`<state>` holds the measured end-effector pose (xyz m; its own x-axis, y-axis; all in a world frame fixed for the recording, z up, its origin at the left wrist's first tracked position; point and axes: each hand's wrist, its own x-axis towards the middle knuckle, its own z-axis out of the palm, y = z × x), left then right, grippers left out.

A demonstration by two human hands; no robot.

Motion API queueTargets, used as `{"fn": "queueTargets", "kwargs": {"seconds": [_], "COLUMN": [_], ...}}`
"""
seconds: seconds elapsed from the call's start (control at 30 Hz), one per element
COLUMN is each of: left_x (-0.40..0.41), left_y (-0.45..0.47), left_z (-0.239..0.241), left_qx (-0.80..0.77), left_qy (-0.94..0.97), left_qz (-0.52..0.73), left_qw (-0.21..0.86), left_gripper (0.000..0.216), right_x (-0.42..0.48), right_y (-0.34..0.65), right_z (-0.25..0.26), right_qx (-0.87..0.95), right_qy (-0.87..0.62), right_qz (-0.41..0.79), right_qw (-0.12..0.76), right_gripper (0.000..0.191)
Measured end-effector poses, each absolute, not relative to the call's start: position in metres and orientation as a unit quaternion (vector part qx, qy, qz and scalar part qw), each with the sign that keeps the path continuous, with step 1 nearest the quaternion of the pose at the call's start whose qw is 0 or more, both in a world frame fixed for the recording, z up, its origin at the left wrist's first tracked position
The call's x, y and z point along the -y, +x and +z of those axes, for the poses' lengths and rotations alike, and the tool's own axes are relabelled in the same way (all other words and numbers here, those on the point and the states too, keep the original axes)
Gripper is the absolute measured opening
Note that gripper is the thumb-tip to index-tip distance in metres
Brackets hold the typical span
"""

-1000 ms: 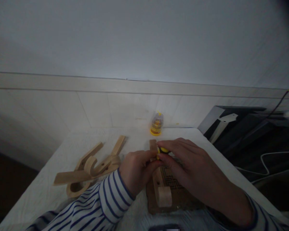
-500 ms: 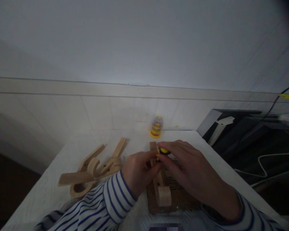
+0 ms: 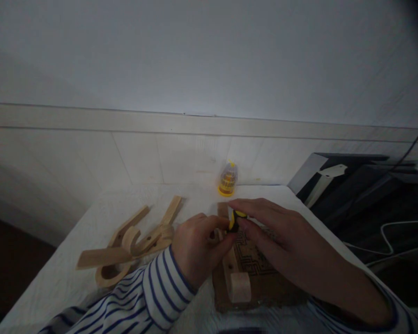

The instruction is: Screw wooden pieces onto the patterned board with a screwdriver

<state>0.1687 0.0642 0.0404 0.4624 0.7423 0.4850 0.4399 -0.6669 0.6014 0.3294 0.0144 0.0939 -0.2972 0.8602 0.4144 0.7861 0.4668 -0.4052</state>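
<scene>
A small yellow-and-black screwdriver handle (image 3: 234, 221) is held over a wooden hook piece (image 3: 239, 286). My left hand (image 3: 197, 246) pinches the handle's lower part between thumb and index finger. My right hand (image 3: 285, 239), coming in from the right, grips its upper end with thumb and fingertips. The screwdriver's tip is hidden by my fingers. Under both hands the pale wooden hook lies lengthwise, its curled end towards me, on a brown board (image 3: 226, 304) with dark maze-like line patterns.
Several more wooden hook pieces (image 3: 104, 258) lie in a pile left of my left forearm. A clear cone-shaped case with a yellow base (image 3: 227, 181) stands by the wall. The white-covered table (image 3: 66, 264) meets dark panels (image 3: 365, 199) and a white cable (image 3: 386, 241) at right.
My right hand has turned about the handle, and more of the yellow and black now shows between my fingers. The view has shifted slightly. The wooden pieces stay in place.
</scene>
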Motion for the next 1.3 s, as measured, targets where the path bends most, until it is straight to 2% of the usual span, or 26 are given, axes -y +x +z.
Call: {"fn": "queueTargets", "kwargs": {"seconds": [0.4, 0.83, 1.3], "left_x": [-0.067, -0.074, -0.076], "left_y": [0.168, 0.164, 0.163], "left_z": [0.047, 0.049, 0.055], "left_qx": [-0.363, -0.325, -0.286], "left_qy": [0.845, 0.860, 0.872], "left_qz": [0.355, 0.336, 0.313], "left_qw": [0.167, 0.205, 0.244], "left_gripper": [0.011, 0.009, 0.012], "right_x": [-0.016, -0.014, -0.012], "right_y": [0.325, 0.322, 0.317], "right_z": [0.094, 0.096, 0.097], "right_qx": [0.822, 0.831, 0.830], "right_qy": [-0.494, -0.490, -0.488], "right_qz": [0.025, -0.045, -0.091], "right_qw": [0.283, 0.261, 0.254], "right_gripper": [0.027, 0.027, 0.018]}}
